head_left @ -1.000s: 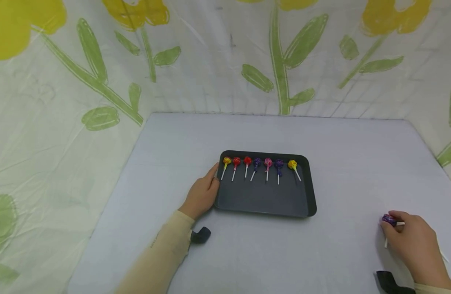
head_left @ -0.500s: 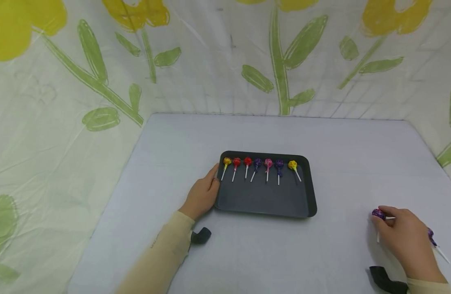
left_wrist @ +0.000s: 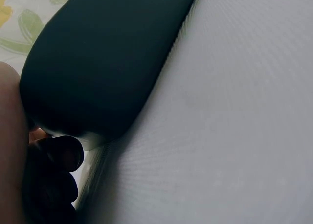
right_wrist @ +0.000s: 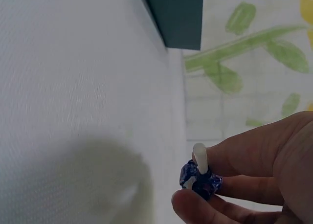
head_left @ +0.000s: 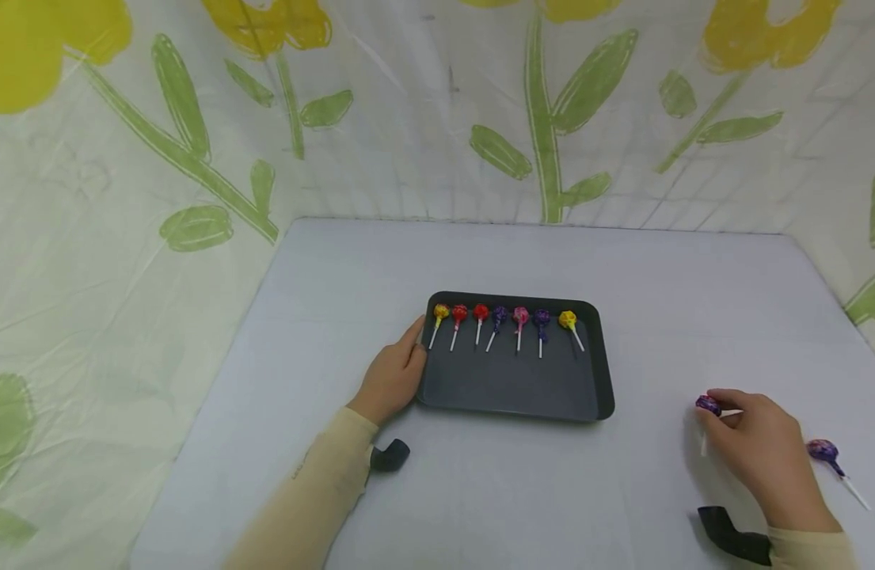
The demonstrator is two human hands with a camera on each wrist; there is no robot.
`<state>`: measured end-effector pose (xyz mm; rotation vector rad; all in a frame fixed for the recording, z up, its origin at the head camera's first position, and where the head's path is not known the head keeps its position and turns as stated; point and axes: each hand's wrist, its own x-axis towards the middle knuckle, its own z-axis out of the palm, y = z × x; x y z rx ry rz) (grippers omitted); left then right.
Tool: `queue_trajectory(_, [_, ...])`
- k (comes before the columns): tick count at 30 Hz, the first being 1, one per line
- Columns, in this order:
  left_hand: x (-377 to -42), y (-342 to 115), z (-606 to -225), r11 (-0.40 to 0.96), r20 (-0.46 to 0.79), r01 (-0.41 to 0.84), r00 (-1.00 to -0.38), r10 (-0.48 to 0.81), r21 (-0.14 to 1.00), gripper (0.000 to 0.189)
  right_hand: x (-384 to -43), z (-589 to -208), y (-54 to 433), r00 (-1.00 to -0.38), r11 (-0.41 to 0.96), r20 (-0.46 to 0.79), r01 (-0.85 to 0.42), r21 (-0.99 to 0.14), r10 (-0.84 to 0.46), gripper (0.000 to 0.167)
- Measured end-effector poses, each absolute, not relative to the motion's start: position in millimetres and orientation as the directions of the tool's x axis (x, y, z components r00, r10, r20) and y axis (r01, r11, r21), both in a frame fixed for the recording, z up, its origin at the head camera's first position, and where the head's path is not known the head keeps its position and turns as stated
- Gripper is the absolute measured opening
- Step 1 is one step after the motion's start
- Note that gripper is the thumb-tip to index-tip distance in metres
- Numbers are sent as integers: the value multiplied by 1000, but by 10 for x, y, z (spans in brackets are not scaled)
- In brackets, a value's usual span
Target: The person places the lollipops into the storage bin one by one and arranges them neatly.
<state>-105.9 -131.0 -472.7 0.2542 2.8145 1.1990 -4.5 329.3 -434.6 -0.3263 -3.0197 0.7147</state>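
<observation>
My left hand (head_left: 390, 376) grips the left edge of a dark baking tray (head_left: 508, 388). In the left wrist view the tray's outer wall (left_wrist: 102, 62) fills the upper part, with curled fingers (left_wrist: 66, 153) at its underside. A row of several wrapped lollipops, yellow, red, pink and purple, lies along the tray's far side, sticks toward me. To the right of the tray my right hand (head_left: 761, 443) pinches a purple lollipop (head_left: 708, 404) by its head, above the table. White stick shows at two places around that head (right_wrist: 200, 177) in the head view.
Another purple lollipop (head_left: 824, 451) lies on the white table (head_left: 551, 499), just right of my right hand. Black curved wrist mounts (head_left: 390, 457) sit at both wrists. A flower-printed cloth (head_left: 408, 103) hangs behind and beside the table.
My right hand has moved left and slightly away from me with the purple lollipop, uncovering the other purple lollipop on the table. My left hand and the tray stay put.
</observation>
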Motion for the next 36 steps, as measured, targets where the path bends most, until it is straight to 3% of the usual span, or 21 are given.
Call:
queue_trajectory(16, [-1054,-1294,-4721,685,-6,117,-985,174,720,59,-123,-4311,2983,-988,876,44,109,-470,146,33])
queue_trajectory(25, [-1047,-1302,-4708,684,-16,105,-986,167,722,59,-180,-4236,2765,-992,861,30,93,-500,125,36])
queue_trajectory(36, [-1047,-1311,-4699,687,-3,120,-985,174,716,59,-241,-4171,2489,-987,856,130,13,-517,93,33])
